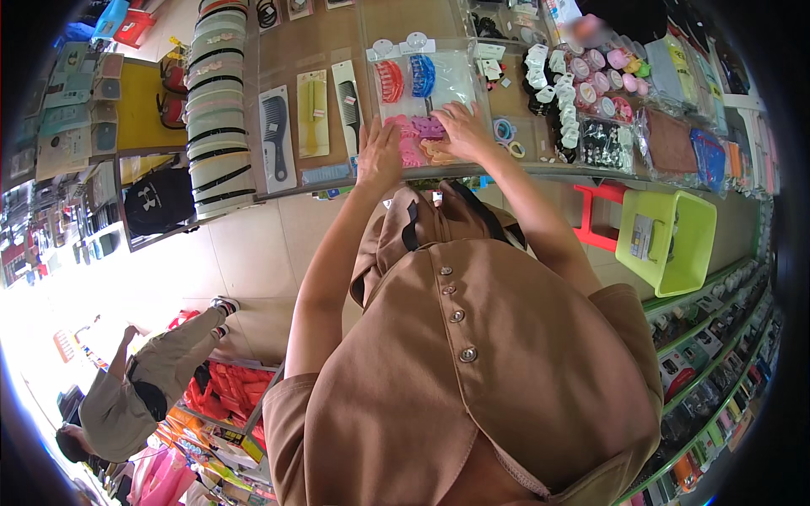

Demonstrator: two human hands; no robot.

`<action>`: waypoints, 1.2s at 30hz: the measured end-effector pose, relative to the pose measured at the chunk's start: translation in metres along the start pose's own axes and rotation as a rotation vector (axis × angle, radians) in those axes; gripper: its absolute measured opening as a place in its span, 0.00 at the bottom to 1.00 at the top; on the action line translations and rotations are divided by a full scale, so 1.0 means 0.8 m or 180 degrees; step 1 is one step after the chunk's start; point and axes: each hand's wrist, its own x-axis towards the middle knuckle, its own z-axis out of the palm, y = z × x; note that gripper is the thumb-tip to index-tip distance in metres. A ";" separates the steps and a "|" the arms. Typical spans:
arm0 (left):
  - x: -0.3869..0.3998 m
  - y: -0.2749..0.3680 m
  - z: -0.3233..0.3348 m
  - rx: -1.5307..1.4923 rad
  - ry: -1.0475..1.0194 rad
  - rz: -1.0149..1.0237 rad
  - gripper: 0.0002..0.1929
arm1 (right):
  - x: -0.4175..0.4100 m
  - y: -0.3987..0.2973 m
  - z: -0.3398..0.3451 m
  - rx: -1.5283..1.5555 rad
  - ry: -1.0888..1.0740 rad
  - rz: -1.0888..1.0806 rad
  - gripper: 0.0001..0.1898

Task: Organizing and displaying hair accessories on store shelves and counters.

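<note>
Both my hands reach over a display counter (338, 47) with hair accessories in compartments. My left hand (380, 155), its fingers extended, rests at the left edge of a group of claw clips, beside a pink claw clip (412, 154). Spread fingers of my right hand (467, 133) touch the right side of a purple claw clip (430, 128) and an orange claw clip (436, 152). Just beyond the hands, a red claw clip (388, 82) and a blue claw clip (423, 76) lie on clear packaging with white hang cards. My fingers partly cover the nearer clips.
Left of my hands lie packaged combs (274, 139) and a rack of headbands (217, 95). Scrunchies (565, 101) and small round containers (588, 76) fill the right side. Behind stand a red stool (591, 218), a green bin (667, 243) and another person (136, 392).
</note>
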 end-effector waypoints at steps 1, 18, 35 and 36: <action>-0.001 -0.001 0.000 0.0047 -0.0004 -0.0001 0.26 | 0.004 -0.002 0.002 0.0058 0.0000 -0.0014 0.35; -0.008 -0.001 -0.008 0.0032 -0.0116 -0.0084 0.29 | 0.024 -0.001 0.004 0.0110 -0.1365 0.0293 0.48; -0.002 -0.004 -0.008 -0.0085 -0.0255 -0.0119 0.29 | 0.018 -0.004 0.004 0.0125 -0.0935 0.0122 0.45; -0.002 -0.003 -0.007 -0.0070 -0.0263 -0.0142 0.29 | 0.018 -0.003 0.006 0.0052 -0.0937 0.0107 0.45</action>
